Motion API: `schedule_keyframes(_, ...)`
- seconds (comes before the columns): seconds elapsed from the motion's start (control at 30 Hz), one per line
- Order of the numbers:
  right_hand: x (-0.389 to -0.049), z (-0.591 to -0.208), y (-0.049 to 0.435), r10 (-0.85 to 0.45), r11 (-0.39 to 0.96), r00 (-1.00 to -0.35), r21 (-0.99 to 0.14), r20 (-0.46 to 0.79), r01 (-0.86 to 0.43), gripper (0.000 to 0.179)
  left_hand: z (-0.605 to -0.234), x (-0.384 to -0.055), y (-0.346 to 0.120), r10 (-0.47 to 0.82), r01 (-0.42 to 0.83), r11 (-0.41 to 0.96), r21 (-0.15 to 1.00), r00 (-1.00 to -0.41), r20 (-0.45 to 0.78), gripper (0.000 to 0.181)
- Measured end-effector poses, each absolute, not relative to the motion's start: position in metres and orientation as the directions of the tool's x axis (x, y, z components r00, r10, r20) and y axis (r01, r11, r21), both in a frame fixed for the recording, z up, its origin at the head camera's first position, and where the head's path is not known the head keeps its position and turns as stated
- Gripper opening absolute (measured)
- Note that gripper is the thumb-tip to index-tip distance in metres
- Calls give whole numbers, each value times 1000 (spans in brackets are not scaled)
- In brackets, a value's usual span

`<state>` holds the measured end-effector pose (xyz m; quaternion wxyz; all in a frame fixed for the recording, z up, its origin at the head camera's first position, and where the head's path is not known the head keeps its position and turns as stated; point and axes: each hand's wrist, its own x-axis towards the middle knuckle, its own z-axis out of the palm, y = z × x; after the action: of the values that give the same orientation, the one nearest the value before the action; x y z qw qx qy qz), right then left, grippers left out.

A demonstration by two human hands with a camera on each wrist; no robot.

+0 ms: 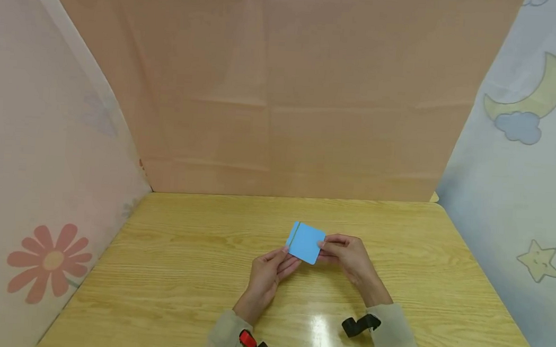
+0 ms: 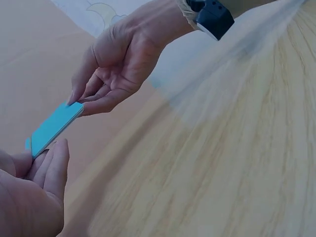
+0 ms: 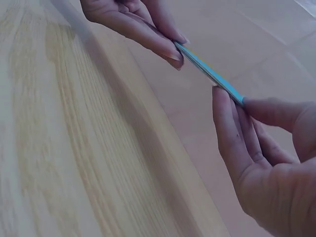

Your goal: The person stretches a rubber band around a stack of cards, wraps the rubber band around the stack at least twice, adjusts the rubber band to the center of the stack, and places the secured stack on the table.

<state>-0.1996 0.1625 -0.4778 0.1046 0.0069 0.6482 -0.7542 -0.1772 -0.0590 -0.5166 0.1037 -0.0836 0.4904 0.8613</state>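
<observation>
A small square blue notebook with rounded corners is held above the table between both hands. A thin olive-yellow band runs down it close to its left edge. My left hand pinches the lower left corner, thumb on top and fingers beneath. On the opposite side, my right hand grips the right edge between thumb and fingers. In the right wrist view the notebook appears edge-on, showing a thin stack of layers. The left wrist view shows its blue cover tilted.
Under the hands lies a light wood-grain table. A plain peach-coloured sheet hangs behind it. Pale walls with a flower on the left and a moon on the right flank the table. Black straps circle the sleeved wrists.
</observation>
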Motion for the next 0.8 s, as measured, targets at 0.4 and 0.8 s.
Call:
schedule_keyframes(0.4, -197, -477, 148, -53, -93, -993, -989, -108, 113, 31, -518, -166, -36, 22, -219, -533, 817, -969, -246, 41)
schedule_keyframes(0.8, -199, -472, 157, -54, -98, -987, -982, -154, 159, 35, -518, -169, -43, 33, -234, -525, 818, -966, -256, 39)
